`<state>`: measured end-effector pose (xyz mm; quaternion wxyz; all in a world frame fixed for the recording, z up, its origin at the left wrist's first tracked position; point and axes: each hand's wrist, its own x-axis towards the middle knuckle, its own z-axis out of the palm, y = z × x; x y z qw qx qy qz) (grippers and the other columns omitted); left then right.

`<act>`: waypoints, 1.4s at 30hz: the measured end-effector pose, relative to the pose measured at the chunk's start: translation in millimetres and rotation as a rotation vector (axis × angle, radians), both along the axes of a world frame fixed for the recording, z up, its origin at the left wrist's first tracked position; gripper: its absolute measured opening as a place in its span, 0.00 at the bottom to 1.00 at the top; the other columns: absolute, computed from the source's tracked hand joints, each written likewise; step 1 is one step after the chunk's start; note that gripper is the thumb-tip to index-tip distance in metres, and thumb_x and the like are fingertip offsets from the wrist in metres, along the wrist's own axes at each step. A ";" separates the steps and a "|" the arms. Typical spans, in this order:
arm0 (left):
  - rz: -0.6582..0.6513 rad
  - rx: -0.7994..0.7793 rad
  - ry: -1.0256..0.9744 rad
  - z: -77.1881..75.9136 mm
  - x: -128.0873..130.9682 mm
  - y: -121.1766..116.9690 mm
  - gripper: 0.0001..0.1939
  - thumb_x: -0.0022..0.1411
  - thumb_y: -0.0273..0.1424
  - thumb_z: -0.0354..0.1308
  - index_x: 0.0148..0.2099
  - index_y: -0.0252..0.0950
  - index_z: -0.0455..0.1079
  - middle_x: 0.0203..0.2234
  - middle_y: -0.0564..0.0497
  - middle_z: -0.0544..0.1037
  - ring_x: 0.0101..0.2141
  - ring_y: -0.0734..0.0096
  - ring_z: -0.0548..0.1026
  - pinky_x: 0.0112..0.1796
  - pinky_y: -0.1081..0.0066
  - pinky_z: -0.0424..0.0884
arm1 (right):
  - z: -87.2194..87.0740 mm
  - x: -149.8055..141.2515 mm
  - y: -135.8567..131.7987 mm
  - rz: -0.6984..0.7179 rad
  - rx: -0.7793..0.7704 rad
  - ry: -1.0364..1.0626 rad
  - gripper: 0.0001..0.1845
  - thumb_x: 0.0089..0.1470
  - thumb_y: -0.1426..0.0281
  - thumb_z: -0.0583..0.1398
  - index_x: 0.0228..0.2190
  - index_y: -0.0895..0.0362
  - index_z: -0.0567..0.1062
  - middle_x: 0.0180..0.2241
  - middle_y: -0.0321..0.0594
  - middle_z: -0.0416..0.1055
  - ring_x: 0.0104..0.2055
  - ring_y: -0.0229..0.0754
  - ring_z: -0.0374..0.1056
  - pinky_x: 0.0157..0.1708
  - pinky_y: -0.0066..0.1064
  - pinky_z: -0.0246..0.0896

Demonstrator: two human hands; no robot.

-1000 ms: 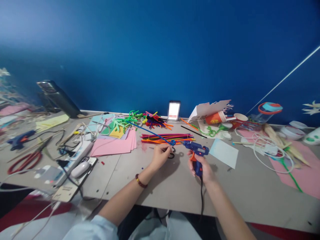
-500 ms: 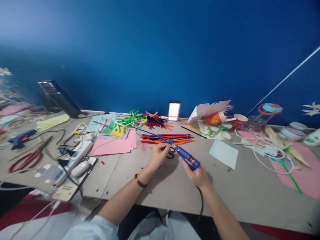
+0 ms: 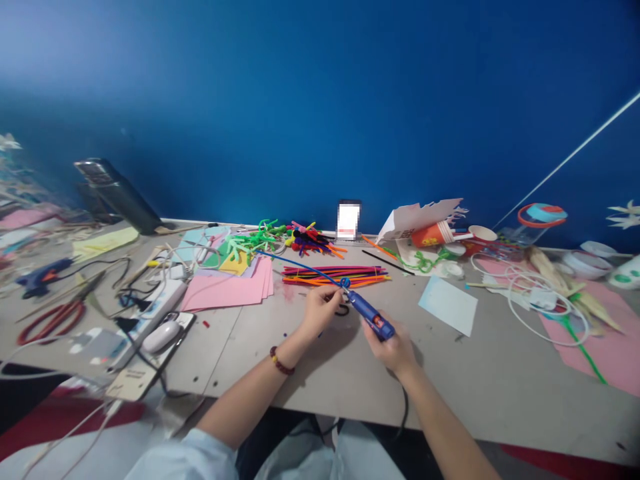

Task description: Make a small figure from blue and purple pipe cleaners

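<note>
My left hand (image 3: pixel 324 308) pinches a blue pipe cleaner (image 3: pixel 295 261), whose long straight part points up and to the left. Its other end is coiled into a small loop just beyond my fingertips. In my right hand (image 3: pixel 393 343) is a blue glue gun (image 3: pixel 370 313), gripped round its body. The nozzle meets the coiled loop; whether glue is coming out is too small to tell. Under my left fingers, a bent black piece (image 3: pixel 342 310) shows in part. Behind both hands lies a bundle of colored pipe cleaners (image 3: pixel 335 275).
Pink paper sheets (image 3: pixel 227 291), a power strip (image 3: pixel 150 323), a computer mouse (image 3: pixel 161 337) and red-handled scissors (image 3: pixel 60 319) lie to the left. A lit phone (image 3: pixel 349 221) stands by the wall. Paper cups (image 3: pixel 434 235), light blue paper (image 3: pixel 449 305) and a white cable (image 3: pixel 510 297) are on the right.
The glue gun has shifted slightly left, its tip staying at the blue loop. My left hand has barely moved and keeps its pinch.
</note>
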<state>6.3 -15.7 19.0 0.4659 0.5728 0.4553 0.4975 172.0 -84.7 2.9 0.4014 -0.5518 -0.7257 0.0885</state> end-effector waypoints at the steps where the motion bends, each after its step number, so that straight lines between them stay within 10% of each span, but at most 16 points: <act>1: -0.001 -0.003 -0.006 0.4 0.3 -0.4 0.12 0.52 0.34 0.55 0.23 0.31 0.71 0.15 0.52 0.71 0.17 0.78 0.65 0.20 0.78 0.61 | -0.4 0.0 0.0 -0.003 -0.002 0.000 0.06 0.54 0.65 0.54 0.29 0.54 0.69 0.20 0.37 0.69 0.22 0.42 0.68 0.25 0.30 0.61; 42: -0.110 -0.217 -0.201 12.5 -0.1 -0.7 0.14 0.47 0.39 0.60 0.21 0.31 0.71 0.15 0.52 0.71 0.16 0.79 0.64 0.20 0.77 0.60 | -2.9 1.2 2.2 -0.006 0.134 0.029 0.05 0.54 0.67 0.56 0.33 0.55 0.70 0.20 0.36 0.70 0.21 0.40 0.68 0.22 0.27 0.62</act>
